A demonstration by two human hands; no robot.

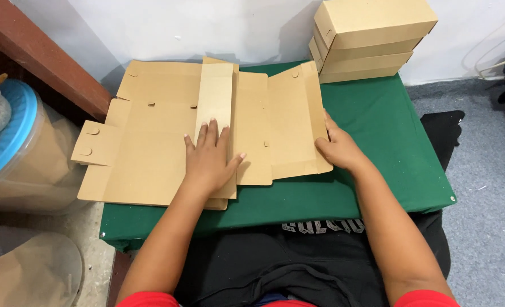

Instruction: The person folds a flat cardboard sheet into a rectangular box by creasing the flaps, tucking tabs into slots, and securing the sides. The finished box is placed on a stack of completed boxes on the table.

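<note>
— Two hands on the blank point(167, 142)?
— Yes, mid-desk point(389, 136). Left hand point(210, 159) presses flat, grip wide; right hand point(337, 149) pinches the 3 o'clock flap point(298, 122).
— Tip?
— Probably hold the crease while lifting. Boxes point(369, 40) stack at 1 o'clock.

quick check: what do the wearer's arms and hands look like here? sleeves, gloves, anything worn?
Both hands are bare: no gloves, and no rings, watch or bands visible on the left hand or the right hand. Forearms are uncovered to above the elbow. Short red sleeves show at the bottom edge of the view on both arms. Fingernails look short and unpainted.
</note>
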